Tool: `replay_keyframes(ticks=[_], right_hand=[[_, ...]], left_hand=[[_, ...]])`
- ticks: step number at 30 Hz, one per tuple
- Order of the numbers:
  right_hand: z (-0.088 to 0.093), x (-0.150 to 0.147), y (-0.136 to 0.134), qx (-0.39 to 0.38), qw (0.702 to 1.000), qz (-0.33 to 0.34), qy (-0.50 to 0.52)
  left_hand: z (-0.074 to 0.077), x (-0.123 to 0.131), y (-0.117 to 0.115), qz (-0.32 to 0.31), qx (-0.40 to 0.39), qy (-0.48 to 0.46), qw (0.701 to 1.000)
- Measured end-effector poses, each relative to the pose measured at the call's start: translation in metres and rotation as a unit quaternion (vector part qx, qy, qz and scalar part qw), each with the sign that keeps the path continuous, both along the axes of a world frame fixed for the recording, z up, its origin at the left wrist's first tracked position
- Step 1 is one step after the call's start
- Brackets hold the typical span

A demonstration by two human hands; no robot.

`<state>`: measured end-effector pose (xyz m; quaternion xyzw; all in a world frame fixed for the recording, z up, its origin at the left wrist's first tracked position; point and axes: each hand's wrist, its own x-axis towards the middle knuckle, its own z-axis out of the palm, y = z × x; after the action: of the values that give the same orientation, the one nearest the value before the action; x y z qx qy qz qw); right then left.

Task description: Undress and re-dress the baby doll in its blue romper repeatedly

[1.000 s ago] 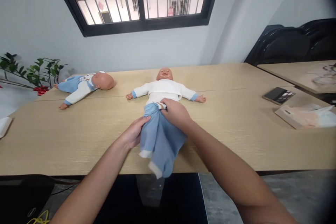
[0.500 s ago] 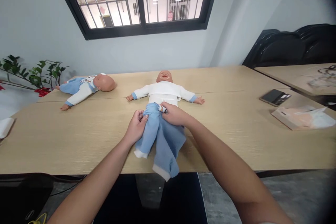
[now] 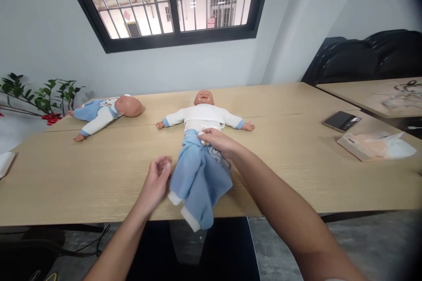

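1. Head view: the table (image 3: pixel 108 171) carries a doll (image 3: pixel 204 116) on its back, arms spread, its white top (image 3: pixel 198 113) covering the chest.
2. A blue garment (image 3: pixel 194 171) covers the doll below the waist; its upper edge reaches the waist, so that much looks done. It appears unfinished, being bunched and twisted, with no feet showing at the white cuffs (image 3: pixel 190 219), one past the table's edge.
3. The right hand (image 3: pixel 219 141) pinches the garment's upper edge. The left hand (image 3: pixel 157 181) has its grip empty, fingers loosely curled, just beside the cloth.
4. Half a second ago the left hand held the garment's side; now it is off, and more of the printed patch (image 3: pixel 215 153) shows.
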<state>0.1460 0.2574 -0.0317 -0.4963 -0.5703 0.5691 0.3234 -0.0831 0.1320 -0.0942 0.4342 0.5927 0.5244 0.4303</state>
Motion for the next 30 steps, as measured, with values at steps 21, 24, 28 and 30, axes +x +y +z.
replay_keyframes(ticks=[21, 24, 28, 30], right_hand=[[-0.002, -0.007, -0.011, -0.122, 0.983, 0.127, 0.05], [-0.003, -0.005, -0.011, -0.095, 0.983, 0.152, 0.029], [-0.003, -0.002, -0.01, -0.058, 0.982, 0.177, 0.029], [-0.004, -0.001, -0.011, -0.042, 0.985, 0.17, 0.011]], left_hand=[[0.024, 0.032, 0.024, -0.153, -0.099, -0.235, 0.955], [0.025, 0.032, 0.029, -0.15, -0.107, -0.23, 0.955], [0.025, 0.033, 0.036, -0.154, -0.1, -0.233, 0.955], [0.026, 0.034, 0.04, -0.149, -0.095, -0.23, 0.957]])
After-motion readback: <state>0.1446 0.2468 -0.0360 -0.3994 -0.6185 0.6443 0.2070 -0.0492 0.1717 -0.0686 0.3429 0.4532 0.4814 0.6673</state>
